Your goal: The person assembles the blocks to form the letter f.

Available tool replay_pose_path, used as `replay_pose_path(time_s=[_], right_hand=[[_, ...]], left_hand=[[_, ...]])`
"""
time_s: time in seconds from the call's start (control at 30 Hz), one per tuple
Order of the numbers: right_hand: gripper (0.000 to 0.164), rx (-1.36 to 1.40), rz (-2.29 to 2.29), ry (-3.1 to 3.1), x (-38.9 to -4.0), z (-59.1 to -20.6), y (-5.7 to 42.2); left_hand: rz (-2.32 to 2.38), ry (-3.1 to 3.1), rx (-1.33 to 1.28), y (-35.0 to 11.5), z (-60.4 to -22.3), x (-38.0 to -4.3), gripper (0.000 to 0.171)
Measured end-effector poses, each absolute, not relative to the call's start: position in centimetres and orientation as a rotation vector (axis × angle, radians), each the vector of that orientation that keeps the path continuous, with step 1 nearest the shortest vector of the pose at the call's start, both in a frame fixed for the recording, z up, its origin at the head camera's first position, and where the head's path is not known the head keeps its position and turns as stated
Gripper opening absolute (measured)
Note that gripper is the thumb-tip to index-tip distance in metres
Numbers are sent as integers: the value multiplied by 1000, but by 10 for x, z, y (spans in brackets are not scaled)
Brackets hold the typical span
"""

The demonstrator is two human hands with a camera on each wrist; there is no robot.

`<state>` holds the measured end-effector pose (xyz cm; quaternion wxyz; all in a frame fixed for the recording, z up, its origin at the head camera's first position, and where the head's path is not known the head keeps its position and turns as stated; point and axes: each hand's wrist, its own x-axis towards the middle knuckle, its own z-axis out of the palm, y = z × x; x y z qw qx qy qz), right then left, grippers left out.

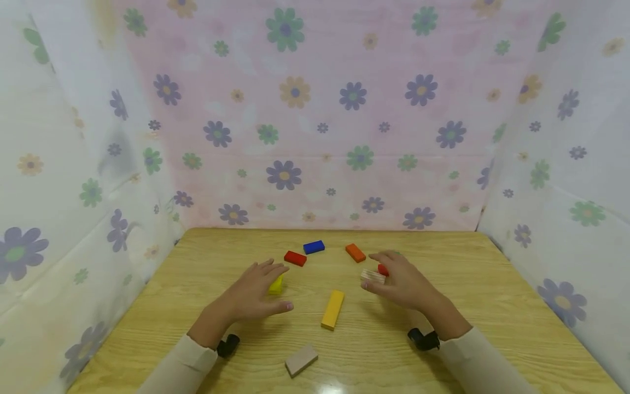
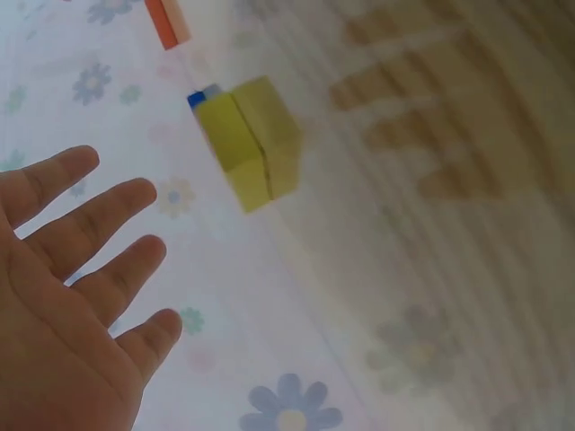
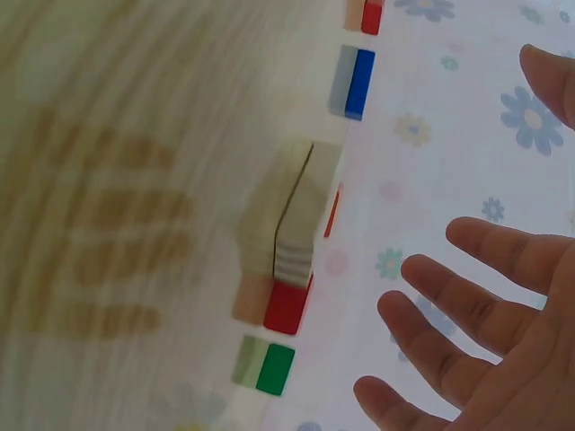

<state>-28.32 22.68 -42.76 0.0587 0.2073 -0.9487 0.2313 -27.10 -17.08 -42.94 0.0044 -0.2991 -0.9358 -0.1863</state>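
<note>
My left hand [image 1: 253, 294] hovers over the left of the table, its fingers spread and nothing held. Partly behind its fingers stands a bright yellow block [image 1: 275, 286]; the left wrist view shows that yellow block [image 2: 235, 148] apart from the fingertips. Over on the right, my right hand [image 1: 402, 283] is likewise spread and holds nothing. By its thumb lies a pale wooden block [image 1: 372, 276], with a red block [image 1: 383, 269] just behind. In the right wrist view a green block [image 3: 276, 370] sits beyond the red one, and the fingers stay clear of them all.
Between the hands lies an orange-yellow block [image 1: 333, 310], with a beige block [image 1: 302, 360] nearer the front. Farther back are a second red block [image 1: 295, 258], a blue block [image 1: 314, 247] and an orange block [image 1: 355, 253]. Flowered cloth walls [image 1: 325, 137] enclose the wooden table [image 1: 236, 246].
</note>
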Motion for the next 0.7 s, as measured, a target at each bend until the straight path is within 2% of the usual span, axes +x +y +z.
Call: replay_pose_path(time_s=[0.2, 0.57, 0.7], right_hand=[[84, 673, 693, -2866, -282, -432, 219], [80, 736, 721, -2887, -280, -434, 206], [81, 741, 760, -2904, -279, -434, 205]], left_hand=[[-617, -2940, -1006, -164, -425, -265, 88], [-736, -2961, -1189, -159, -425, -262, 74], [-807, -2964, -1241, -158, -426, -262, 75]])
